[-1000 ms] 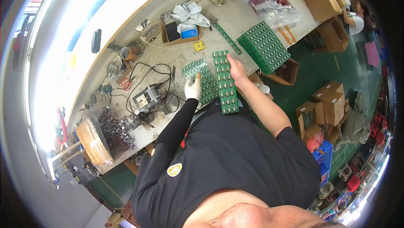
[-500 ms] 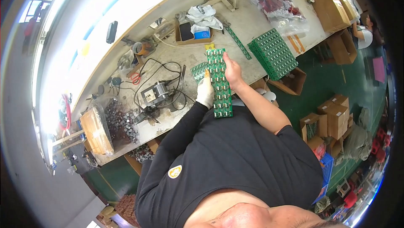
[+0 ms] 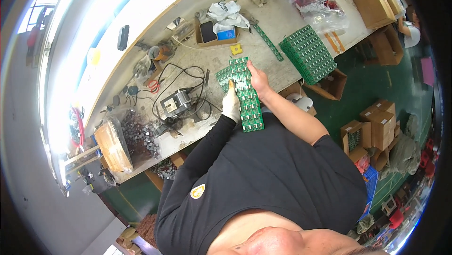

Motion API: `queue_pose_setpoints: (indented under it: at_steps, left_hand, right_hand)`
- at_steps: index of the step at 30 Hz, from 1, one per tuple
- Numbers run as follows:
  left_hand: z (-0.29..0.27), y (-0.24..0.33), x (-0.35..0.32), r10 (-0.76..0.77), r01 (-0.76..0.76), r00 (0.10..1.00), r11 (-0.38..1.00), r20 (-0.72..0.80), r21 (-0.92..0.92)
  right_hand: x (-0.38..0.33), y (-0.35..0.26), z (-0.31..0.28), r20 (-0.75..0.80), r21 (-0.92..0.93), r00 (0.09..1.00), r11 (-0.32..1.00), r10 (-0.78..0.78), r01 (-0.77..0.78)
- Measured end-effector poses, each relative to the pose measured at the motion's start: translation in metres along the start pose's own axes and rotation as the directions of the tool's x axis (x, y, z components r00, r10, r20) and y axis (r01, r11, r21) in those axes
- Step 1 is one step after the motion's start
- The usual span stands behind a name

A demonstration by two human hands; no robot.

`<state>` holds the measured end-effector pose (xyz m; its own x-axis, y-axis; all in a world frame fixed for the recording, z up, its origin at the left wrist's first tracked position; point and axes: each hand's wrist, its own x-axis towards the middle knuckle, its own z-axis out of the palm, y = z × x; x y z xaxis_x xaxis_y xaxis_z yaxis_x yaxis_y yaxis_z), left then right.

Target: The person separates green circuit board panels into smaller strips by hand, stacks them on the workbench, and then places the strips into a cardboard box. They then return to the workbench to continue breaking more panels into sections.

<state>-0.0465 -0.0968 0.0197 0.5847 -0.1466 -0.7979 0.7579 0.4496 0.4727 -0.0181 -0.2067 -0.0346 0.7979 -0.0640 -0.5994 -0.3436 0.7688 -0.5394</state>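
L hand (image 3: 231,106) & R hand (image 3: 259,82) hold oblong studded PCB (image 3: 251,102).

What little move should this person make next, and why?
Perhaps slide the bare right hand slightly lower along the edge of the green circuit-board panel. That hand sits near the panel's upper end, while the gloved left hand is lower, by the opposite edge; a more level hold might steady it.

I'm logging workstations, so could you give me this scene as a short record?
Left hand: white-gloved, at the long green board's left edge
Right hand: bare, holding its right edge
Behind it: another green board, partly hidden
Bench, right: green board stack
Bench, left: corded metal device
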Motion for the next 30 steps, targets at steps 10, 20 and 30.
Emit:
queue_pose_setpoints:
  at_steps: [10, 20, 30]
  left_hand:
    - [-0.034, -0.008, 0.015, 0.026, -0.020, 0.998, 0.996, 0.064, -0.086]
    - [-0.045, 0.007, 0.010, 0.132, -0.123, 0.989, 0.986, 0.072, -0.114]
    - [-0.067, 0.018, -0.008, 0.359, -0.337, 0.933, 0.882, -0.007, 0.330]
  right_hand:
    - [-0.020, -0.006, 0.031, 0.053, 0.140, 0.976, 0.966, 0.212, -0.218]
    - [0.046, -0.021, -0.003, 0.270, -0.139, 0.897, 0.936, 0.351, -0.324]
    - [0.189, -0.088, -0.074, 0.077, -0.946, 0.930, -0.321, -0.360, -0.046]
